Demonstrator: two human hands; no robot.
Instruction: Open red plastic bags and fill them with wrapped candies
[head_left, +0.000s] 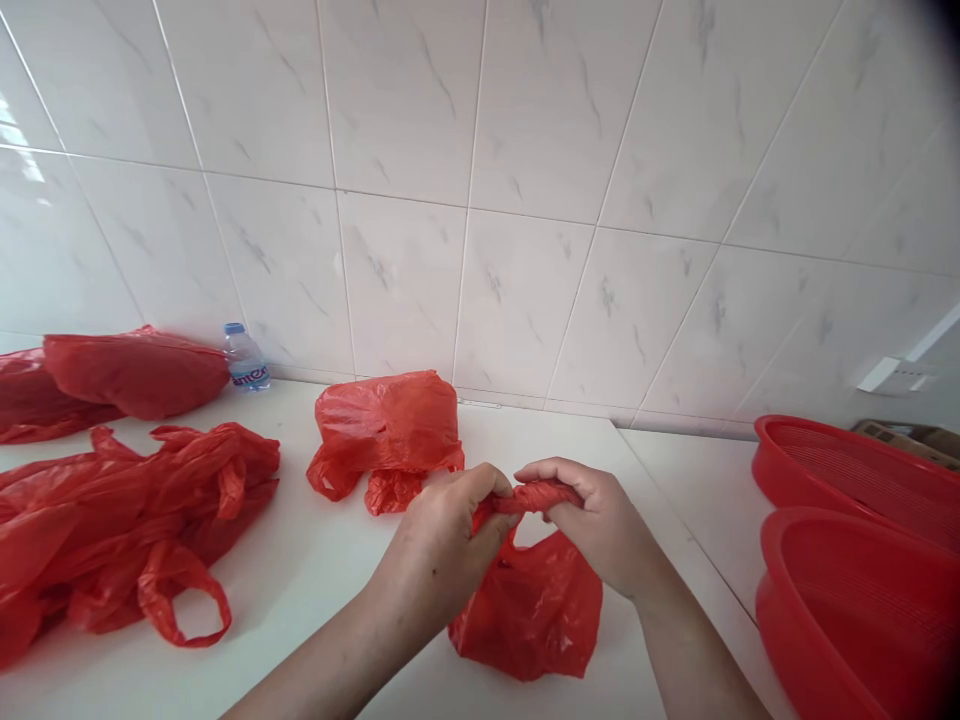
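- Bag [536, 610] of red plastic, over the white counter [337, 620], its top twisted into a strand [541, 496].
- Left hand [454, 530]: grip closed on the strand's left part; right hand [600, 515]: grip closed on its right.
- Bulky red bundle [390, 420] just behind.
- Loose red bags [97, 540] left; bottle [247, 362] by the wall [405, 280].
- Red baskets [787, 610] right.

The only writing that can be read is on the blue label [250, 376] of the clear bottle [240, 348] against the wall [397, 270]: dark letters, seemingly "anten", possibly partly cut off.
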